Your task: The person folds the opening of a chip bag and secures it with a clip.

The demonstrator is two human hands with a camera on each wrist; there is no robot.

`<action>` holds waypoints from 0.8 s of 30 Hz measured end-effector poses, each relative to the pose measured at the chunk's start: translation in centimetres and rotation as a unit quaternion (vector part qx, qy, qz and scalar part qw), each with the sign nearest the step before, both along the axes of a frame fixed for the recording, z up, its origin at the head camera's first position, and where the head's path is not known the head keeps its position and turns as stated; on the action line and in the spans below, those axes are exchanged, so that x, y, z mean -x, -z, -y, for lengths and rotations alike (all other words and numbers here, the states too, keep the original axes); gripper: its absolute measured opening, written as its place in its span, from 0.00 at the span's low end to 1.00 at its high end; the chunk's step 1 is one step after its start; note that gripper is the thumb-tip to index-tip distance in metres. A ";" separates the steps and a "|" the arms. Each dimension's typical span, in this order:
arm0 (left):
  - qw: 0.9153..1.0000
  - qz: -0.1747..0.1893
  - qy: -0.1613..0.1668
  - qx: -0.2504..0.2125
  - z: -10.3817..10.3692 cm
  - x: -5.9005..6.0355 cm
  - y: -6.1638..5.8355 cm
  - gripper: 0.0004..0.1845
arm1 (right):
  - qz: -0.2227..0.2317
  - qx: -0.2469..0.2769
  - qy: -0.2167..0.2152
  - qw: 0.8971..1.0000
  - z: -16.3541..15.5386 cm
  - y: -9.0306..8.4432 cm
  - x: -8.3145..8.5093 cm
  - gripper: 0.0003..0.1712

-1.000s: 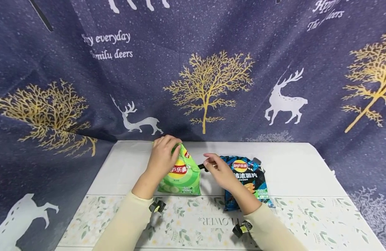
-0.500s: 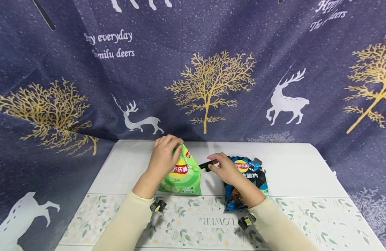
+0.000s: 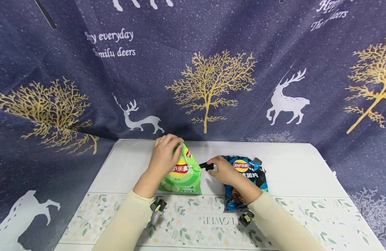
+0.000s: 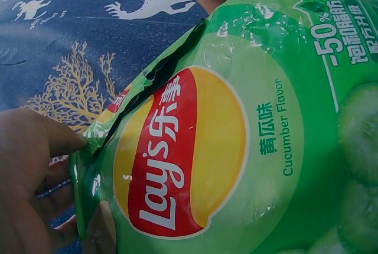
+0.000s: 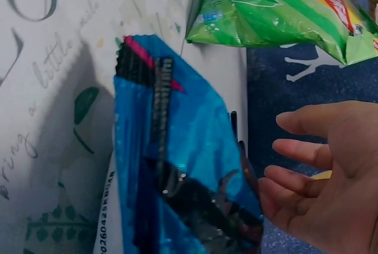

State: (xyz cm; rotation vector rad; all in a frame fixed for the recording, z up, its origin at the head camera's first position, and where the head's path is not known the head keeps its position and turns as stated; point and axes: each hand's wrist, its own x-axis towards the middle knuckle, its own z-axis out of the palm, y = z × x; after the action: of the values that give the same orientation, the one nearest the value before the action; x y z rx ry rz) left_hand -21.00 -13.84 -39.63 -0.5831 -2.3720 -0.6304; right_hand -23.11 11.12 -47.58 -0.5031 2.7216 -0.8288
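Observation:
My left hand [image 3: 161, 155] grips the folded top corner of a green Lay's chip bag [image 3: 181, 177] that stands on the table. In the left wrist view, the thumb lies on the near side of the bag's [image 4: 271, 201] top edge, the fingers partly behind it. A small black object [image 3: 206, 166] sits against the green bag's right edge, mostly hidden by the blue bag in the right wrist view. Close to its right end is my right hand [image 3: 223, 170], fingers loosely bent and apart. Under the right forearm lies a blue-black Lay's bag [image 3: 232, 197], partly covered.
A dark grey piece [image 3: 257, 161] sits at the blue bag's top right corner. The white table [image 3: 293, 167] has a floral strip [image 3: 180, 223] along its near side. A dark blue deer-print cloth [image 3: 142, 69] hangs behind the table's back edge.
My right hand has drawn back to the right from the black object, and its fingers have dipped lower beside it. My left hand and the green bag stay almost still.

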 end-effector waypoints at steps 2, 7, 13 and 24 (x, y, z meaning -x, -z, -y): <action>1.000 0.001 -0.001 0.000 0.0 0.0 0.0 0.07 | -0.001 -0.009 -0.009 1.000 0.1 0.0 0.0 0.22; 1.000 0.005 -0.001 -0.002 -0.1 -0.1 -0.1 0.08 | -0.010 -0.021 -0.035 0.999 0.3 0.3 -0.2 0.21; 1.000 0.006 -0.001 -0.003 0.0 -0.1 0.0 0.08 | -0.024 -0.042 -0.059 0.997 0.5 0.9 -0.1 0.18; 1.000 -0.003 -0.001 -0.005 0.0 0.0 0.1 0.08 | -0.049 -0.062 -0.101 0.992 0.7 1.2 -0.5 0.11</action>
State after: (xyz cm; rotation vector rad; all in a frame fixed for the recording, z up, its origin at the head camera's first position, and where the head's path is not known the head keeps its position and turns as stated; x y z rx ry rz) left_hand -20.97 -13.82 -39.77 -0.5777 -2.3620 -0.6398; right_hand -22.57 10.40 -48.76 -0.7945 2.7296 -0.5929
